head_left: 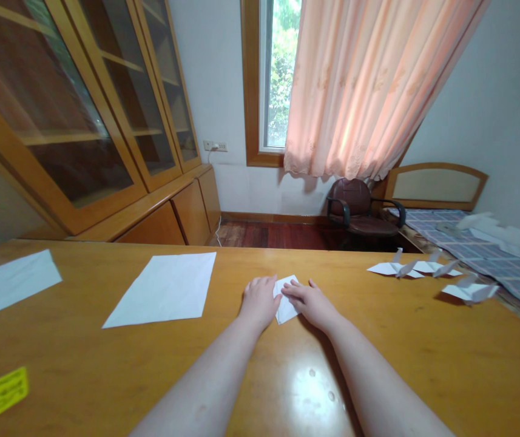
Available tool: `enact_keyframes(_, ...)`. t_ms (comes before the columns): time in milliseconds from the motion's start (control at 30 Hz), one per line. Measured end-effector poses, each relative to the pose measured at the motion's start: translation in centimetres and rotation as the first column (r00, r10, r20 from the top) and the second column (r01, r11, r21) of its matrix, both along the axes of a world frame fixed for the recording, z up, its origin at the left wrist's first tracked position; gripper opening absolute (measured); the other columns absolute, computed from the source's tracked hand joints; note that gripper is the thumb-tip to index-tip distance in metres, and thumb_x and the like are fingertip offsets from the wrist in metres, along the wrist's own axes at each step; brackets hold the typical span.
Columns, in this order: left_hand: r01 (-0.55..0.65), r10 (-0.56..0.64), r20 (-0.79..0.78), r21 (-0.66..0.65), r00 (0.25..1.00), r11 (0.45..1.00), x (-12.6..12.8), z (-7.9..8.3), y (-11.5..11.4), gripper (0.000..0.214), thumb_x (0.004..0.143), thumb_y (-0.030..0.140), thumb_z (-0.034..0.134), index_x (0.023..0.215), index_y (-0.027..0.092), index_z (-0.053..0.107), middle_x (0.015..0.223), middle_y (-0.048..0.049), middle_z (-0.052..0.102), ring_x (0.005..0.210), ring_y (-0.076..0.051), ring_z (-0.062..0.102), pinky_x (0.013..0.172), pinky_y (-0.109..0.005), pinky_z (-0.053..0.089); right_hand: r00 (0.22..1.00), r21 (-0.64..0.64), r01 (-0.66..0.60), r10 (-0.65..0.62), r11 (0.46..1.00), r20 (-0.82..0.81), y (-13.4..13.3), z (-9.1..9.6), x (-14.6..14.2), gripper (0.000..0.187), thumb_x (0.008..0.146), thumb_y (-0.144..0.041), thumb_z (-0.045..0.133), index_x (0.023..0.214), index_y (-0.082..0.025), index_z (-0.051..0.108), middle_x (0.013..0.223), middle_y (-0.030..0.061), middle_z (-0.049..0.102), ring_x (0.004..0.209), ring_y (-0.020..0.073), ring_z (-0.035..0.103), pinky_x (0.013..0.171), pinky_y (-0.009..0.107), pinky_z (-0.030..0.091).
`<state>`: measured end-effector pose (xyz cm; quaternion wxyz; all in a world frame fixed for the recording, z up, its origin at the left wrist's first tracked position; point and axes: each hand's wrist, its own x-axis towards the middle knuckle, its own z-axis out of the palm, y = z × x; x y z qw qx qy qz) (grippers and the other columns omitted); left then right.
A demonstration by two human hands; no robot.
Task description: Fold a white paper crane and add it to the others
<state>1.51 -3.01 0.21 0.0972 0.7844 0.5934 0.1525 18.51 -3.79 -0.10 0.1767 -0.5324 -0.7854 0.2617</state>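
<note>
The left hand (260, 300) and right hand (310, 301) press flat, fingers (292, 290) spread and gripping nothing, on a small part-folded paper (286, 308) lying on the bench (378, 358) under them, with finished folded figures (469, 292) well right and flat sheets (164, 289) unfolded left.

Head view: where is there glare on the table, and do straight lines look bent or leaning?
In the head view, a soft white glare lies on the wooden table between the forearms, near the camera; the window is partly washed out by daylight; the glass-door cabinet and curtain lean strongly, a wide-angle effect; the left hand, right hand and folded paper look sharp.
</note>
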Motion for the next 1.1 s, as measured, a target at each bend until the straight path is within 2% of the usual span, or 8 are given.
enact_keyframes(133,-0.012,0.012,0.006,-0.015,1.0,1.0,-0.01,0.18,-0.06,0.047,0.079,0.038,0.051,0.123,0.022,0.048,0.117,-0.0099,0.056,0.109,-0.029,0.046,0.096,-0.044,0.03,0.996,0.03,0.084,-0.084,0.996,0.008,0.31,-0.37,0.01,0.036,0.079,-0.023,0.053,0.114,-0.029,0.058,0.13,0.0036,0.052,0.128,0.0188,0.037,0.107,0.047,0.009)
enact_keyframes(267,-0.008,0.008,0.019,-0.019,1.0,1.0,0.03,0.0,-0.04,0.045,0.078,0.037,0.052,0.121,0.024,0.049,0.118,-0.0089,0.055,0.114,-0.028,0.042,0.104,-0.05,0.017,0.968,0.106,0.241,-0.247,0.965,0.048,0.6,-0.59,0.02,0.04,0.071,-0.033,0.064,0.11,-0.024,0.06,0.13,0.0076,0.051,0.125,0.0246,0.038,0.105,0.047,0.013)
enact_keyframes(433,-0.014,0.015,0.041,-0.021,0.999,1.0,-0.03,-0.3,0.1,0.043,0.076,0.036,0.055,0.117,0.025,0.05,0.117,-0.0078,0.056,0.115,-0.028,0.042,0.105,-0.053,0.012,0.951,0.156,0.303,-0.309,0.94,0.019,0.55,-0.34,0.02,0.037,0.063,-0.033,0.07,0.095,-0.019,0.061,0.102,0.0073,0.063,0.098,0.0223,0.053,0.089,0.036,0.034)
enact_keyframes(533,-0.037,0.042,0.084,-0.057,0.996,0.998,-0.15,-0.3,0.28,0.044,0.074,0.036,0.058,0.116,0.026,0.049,0.118,-0.0072,0.056,0.116,-0.028,0.042,0.104,-0.054,0.013,0.947,0.155,0.314,-0.321,0.937,0.018,0.47,-0.25,0.02,0.035,0.062,-0.034,0.071,0.092,-0.019,0.06,0.095,0.0053,0.061,0.093,0.0214,0.052,0.084,0.033,0.036)
enact_keyframes(667,-0.04,0.054,0.156,-0.089,0.986,0.995,-0.27,-0.23,0.49,0.049,0.071,0.034,0.062,0.117,0.026,0.047,0.116,-0.0065,0.057,0.114,-0.026,0.045,0.104,-0.05,0.018,0.945,0.185,0.32,-0.327,0.929,0.007,0.28,-0.16,-0.02,0.03,0.062,-0.033,0.072,0.086,-0.02,0.061,0.104,0.006,0.056,0.1,0.0224,0.048,0.088,0.033,0.033)
enact_keyframes(867,-0.04,0.061,0.242,-0.09,0.968,0.995,-0.17,-0.31,0.52,0.052,0.071,0.029,0.062,0.12,0.026,0.046,0.113,-0.0055,0.057,0.111,-0.022,0.049,0.105,-0.046,0.019,0.949,0.183,0.31,-0.316,0.933,0.007,-0.07,0.13,-0.14,0.022,0.065,-0.033,0.069,0.082,-0.021,0.062,0.096,0.0044,0.055,0.095,0.0211,0.048,0.086,0.033,0.034)
enact_keyframes(1000,-0.028,0.056,0.364,-0.082,0.93,0.996,0.02,-0.28,0.66,0.056,0.07,0.018,0.06,0.123,0.022,0.044,0.115,-0.0061,0.055,0.109,-0.019,0.051,0.1,-0.034,0.033,0.952,0.171,0.297,-0.304,0.939,0.016,-0.06,0.18,-0.15,0.021,0.067,-0.032,0.068,0.084,-0.021,0.062,0.095,0.0042,0.056,0.094,0.0209,0.048,0.085,0.033,0.034)
enact_keyframes(1100,-0.006,0.066,0.487,-0.124,0.871,0.992,0.17,-0.29,0.85,0.065,0.069,0.013,0.059,0.13,0.02,0.038,0.119,-0.0078,0.054,0.105,-0.018,0.054,0.092,-0.029,0.041,0.954,0.18,0.294,-0.3,0.939,0.008,-0.07,0.27,-0.16,0.02,0.066,-0.031,0.068,0.083,-0.021,0.063,0.098,0.0048,0.056,0.096,0.0216,0.048,0.086,0.034,0.034)
